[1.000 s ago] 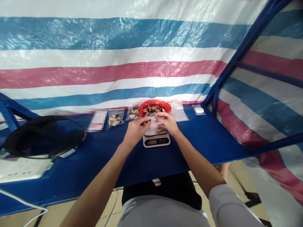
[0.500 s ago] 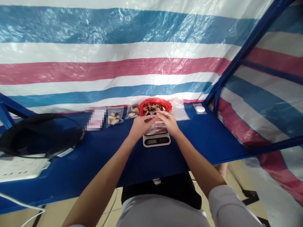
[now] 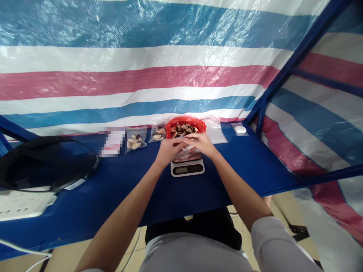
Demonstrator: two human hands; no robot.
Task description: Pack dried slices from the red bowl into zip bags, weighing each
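My left hand (image 3: 169, 149) and my right hand (image 3: 202, 144) meet over a small digital scale (image 3: 187, 169), with fingertips pinched together on a clear plastic bag (image 3: 185, 152). The bag hangs above or rests on the scale's platform; I cannot tell which. Just behind my hands lies an open red bag (image 3: 202, 125) full of dried dark-and-pale slices (image 3: 184, 129). To its left are two clear bags of similar slices, one beside the red bag (image 3: 158, 133) and another (image 3: 135, 142) further left. What the bag in my hands contains is hard to make out.
Flat clear bags (image 3: 217, 132) lie right of the red bag, and a round white object (image 3: 240, 129) sits further right. At the left are a black mesh-like basket (image 3: 48, 162) and a white power strip (image 3: 25, 204). Striped sheeting (image 3: 136, 81) and blue frame bars (image 3: 262, 113) enclose the table (image 3: 249, 162).
My fingers have shifted slightly along the top of the clear bag, with the right hand's fingers now straighter and closer to the left's. The view has moved a little.
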